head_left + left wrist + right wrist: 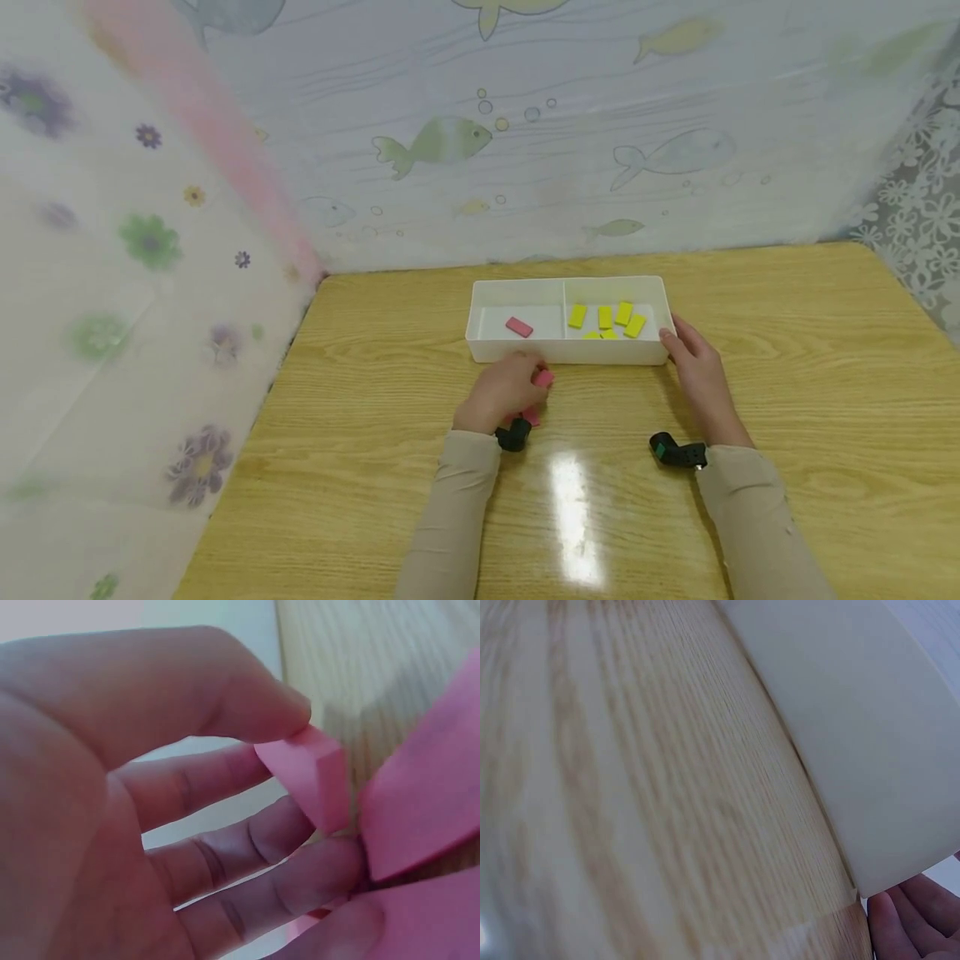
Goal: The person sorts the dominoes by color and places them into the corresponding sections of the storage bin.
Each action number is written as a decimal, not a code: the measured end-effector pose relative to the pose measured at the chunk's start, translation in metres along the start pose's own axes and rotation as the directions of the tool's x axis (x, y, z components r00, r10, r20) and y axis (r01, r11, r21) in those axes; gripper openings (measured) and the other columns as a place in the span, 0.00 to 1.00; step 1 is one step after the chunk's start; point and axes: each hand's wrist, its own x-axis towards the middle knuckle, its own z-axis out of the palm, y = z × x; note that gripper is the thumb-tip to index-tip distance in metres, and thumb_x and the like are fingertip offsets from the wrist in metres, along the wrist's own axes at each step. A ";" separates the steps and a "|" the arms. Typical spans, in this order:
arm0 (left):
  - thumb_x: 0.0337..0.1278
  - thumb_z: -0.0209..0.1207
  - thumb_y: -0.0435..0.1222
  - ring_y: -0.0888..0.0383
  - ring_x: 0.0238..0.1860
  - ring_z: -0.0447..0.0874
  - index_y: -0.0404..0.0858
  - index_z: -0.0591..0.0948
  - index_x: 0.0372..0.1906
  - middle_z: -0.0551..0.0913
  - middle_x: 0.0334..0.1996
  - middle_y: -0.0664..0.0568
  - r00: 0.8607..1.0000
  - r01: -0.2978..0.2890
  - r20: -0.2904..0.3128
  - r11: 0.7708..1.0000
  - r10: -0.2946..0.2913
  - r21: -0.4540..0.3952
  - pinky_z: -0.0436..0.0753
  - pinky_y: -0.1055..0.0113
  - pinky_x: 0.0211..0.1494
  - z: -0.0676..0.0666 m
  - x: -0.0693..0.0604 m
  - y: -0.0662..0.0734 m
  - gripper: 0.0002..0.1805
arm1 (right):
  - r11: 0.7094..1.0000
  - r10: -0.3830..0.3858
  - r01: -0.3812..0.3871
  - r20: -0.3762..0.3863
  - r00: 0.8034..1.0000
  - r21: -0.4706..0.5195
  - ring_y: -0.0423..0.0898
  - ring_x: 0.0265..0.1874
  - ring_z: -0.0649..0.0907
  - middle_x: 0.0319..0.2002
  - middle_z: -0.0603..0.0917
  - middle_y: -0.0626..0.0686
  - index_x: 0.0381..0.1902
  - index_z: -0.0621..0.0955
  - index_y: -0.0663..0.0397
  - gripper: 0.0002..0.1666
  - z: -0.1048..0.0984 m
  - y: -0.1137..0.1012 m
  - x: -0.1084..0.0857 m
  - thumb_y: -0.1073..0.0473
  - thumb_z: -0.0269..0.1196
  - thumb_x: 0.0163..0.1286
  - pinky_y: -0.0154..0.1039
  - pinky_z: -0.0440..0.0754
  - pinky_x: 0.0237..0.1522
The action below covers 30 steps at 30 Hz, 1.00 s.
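Observation:
A small pink block (304,772) is pinched between the thumb and fingers of my left hand (498,392), just in front of the white two-part box (517,352). More pink blocks (431,776) lie on the table beneath and beside that hand, partly covered by it in the head view. One pink block (519,327) lies in the box's left compartment; several yellow blocks (624,313) are in the right one. My right hand (703,379) rests against the box's right end, thumb near the front corner. In the right wrist view only part of its fingers (919,919) shows.
The box stands on a wooden table (360,467) near its back edge. Behind it hangs a fish-patterned sheet (442,142), and a flowered sheet (150,242) borders the left side. Dark wrist cameras (675,450) sit on both wrists.

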 end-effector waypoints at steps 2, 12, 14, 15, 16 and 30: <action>0.49 0.57 0.40 0.61 0.33 0.69 0.46 0.76 0.41 0.73 0.37 0.58 1.000 -0.007 0.007 1.000 0.008 -0.028 0.70 0.71 0.32 -0.002 -0.001 -0.001 0.12 | 1.000 -0.002 0.002 0.002 1.000 0.000 0.50 0.64 0.57 0.68 0.54 0.51 0.69 0.54 0.42 0.37 0.000 0.000 0.000 0.37 0.45 0.66 0.51 0.58 0.60; 0.46 0.56 0.37 0.61 0.34 0.69 0.43 0.75 0.45 0.73 0.35 0.57 0.998 -0.042 0.044 0.993 0.047 -0.109 0.70 0.72 0.34 -0.008 0.000 -0.005 0.16 | 1.000 -0.017 0.017 -0.001 1.000 -0.007 0.49 0.64 0.57 0.67 0.55 0.51 0.69 0.54 0.42 0.37 0.000 0.001 0.001 0.37 0.45 0.66 0.51 0.59 0.60; 0.45 0.56 0.36 0.61 0.33 0.69 0.43 0.74 0.45 0.73 0.34 0.58 0.998 -0.043 0.047 0.992 0.049 -0.115 0.70 0.72 0.34 -0.007 0.000 -0.005 0.16 | 1.000 -0.018 0.018 0.000 1.000 -0.007 0.49 0.64 0.57 0.67 0.55 0.51 0.69 0.54 0.42 0.37 0.000 0.002 0.001 0.37 0.45 0.66 0.51 0.59 0.60; 0.45 0.55 0.36 0.61 0.33 0.69 0.43 0.74 0.45 0.72 0.34 0.58 0.998 -0.046 0.048 0.992 0.052 -0.116 0.70 0.72 0.34 -0.007 0.000 -0.005 0.16 | 1.000 -0.016 0.016 0.000 1.000 -0.007 0.49 0.64 0.57 0.67 0.55 0.51 0.69 0.54 0.42 0.37 0.000 0.002 0.001 0.37 0.45 0.66 0.50 0.59 0.60; 0.45 0.55 0.36 0.61 0.33 0.69 0.43 0.74 0.44 0.73 0.34 0.57 0.997 -0.049 0.046 0.992 0.055 -0.118 0.70 0.72 0.34 -0.007 0.000 -0.005 0.16 | 1.000 -0.014 0.014 0.001 1.000 -0.006 0.49 0.64 0.57 0.67 0.55 0.51 0.69 0.54 0.42 0.37 0.000 0.002 0.001 0.37 0.45 0.66 0.50 0.59 0.60; 0.49 0.53 0.35 0.62 0.30 0.71 0.44 0.74 0.41 0.74 0.30 0.56 0.996 -0.075 0.025 0.982 0.081 -0.174 0.70 0.70 0.34 -0.013 -0.002 -0.008 0.11 | 1.000 -0.019 0.019 0.007 1.000 0.008 0.49 0.65 0.57 0.67 0.55 0.52 0.69 0.54 0.43 0.37 0.000 0.002 0.001 0.38 0.45 0.66 0.50 0.58 0.60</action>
